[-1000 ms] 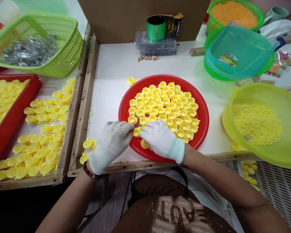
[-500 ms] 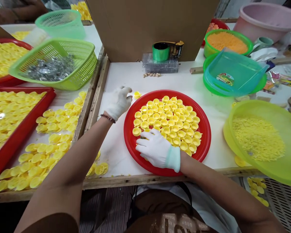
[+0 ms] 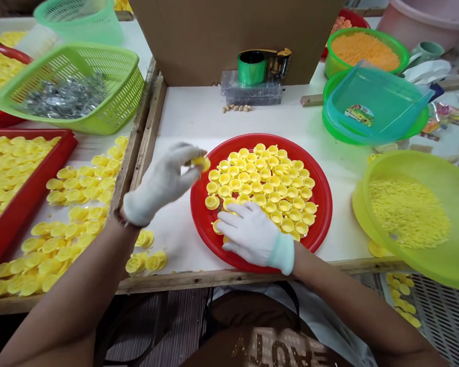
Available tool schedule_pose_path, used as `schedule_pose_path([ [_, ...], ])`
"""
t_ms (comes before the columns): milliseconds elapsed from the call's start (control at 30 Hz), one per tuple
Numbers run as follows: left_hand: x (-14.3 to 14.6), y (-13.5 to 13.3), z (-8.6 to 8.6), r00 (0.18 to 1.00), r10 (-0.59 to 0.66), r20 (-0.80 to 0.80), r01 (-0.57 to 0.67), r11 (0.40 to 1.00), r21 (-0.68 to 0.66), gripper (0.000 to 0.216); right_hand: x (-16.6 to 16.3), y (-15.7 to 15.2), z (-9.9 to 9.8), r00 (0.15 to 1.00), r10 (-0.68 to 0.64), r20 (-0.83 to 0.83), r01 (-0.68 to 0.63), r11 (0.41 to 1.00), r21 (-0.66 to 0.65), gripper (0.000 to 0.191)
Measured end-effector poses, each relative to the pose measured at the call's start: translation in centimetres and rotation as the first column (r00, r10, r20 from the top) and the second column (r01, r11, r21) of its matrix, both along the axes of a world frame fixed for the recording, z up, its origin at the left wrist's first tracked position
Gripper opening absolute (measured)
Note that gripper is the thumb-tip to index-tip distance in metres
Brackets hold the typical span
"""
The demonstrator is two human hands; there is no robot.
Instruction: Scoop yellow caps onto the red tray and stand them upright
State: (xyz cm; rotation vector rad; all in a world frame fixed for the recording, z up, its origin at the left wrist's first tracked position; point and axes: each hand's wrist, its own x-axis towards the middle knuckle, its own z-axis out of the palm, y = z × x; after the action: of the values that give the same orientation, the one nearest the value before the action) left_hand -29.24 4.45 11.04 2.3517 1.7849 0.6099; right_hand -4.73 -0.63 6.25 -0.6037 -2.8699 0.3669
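Observation:
My left hand [image 3: 168,178], in a white glove, is raised just left of the round red tray [image 3: 202,239]. Its thumb and fingers pinch a small yellow plastic cup [image 3: 201,163]. In the tray lie many more small yellow cups [image 3: 268,188], most with their hollow side up. My right hand [image 3: 252,234], also gloved in white, lies over the cups at the tray's near left part. Its fingers are stretched out and slightly apart, and they hide the cups beneath them.
Yellow round lids [image 3: 69,229] lie left of a wooden strip [image 3: 137,132], near a red rectangular tray [image 3: 26,188]. A green basket [image 3: 115,102] holds shiny clear pieces. At right stands a yellow basin [image 3: 413,158] of small yellow bits. Tape [image 3: 251,69] sits before cardboard [image 3: 233,30].
My left hand has picked up the yellow cup that lay beside the tray and moved back toward me with it. My right hand has stayed over the cups, shifting slightly.

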Motion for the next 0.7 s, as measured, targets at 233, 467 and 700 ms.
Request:
schedule_pose_path([
  [233,1.6,-7.4,-5.1,0.977,-0.196,-0.089,0.189,0.979,-0.078,0.012,0.2,-1.4,-1.1,0.997,0.024,0.068,-0.022,0.999,-0.026,0.034],
  [467,2.9,-8.4,-6.9,0.964,-0.184,-0.194,0.185,0.983,-0.011,0.017,0.4,-1.8,-1.1,0.997,-0.001,0.072,0.002,1.0,-0.013,0.036],
  [700,2.5,-9.6,-6.2,0.963,-0.157,-0.219,0.175,0.982,0.069,0.029,4.0,-2.1,-0.2,0.99,-0.141,-0.016,0.142,0.989,0.048,0.035],
])
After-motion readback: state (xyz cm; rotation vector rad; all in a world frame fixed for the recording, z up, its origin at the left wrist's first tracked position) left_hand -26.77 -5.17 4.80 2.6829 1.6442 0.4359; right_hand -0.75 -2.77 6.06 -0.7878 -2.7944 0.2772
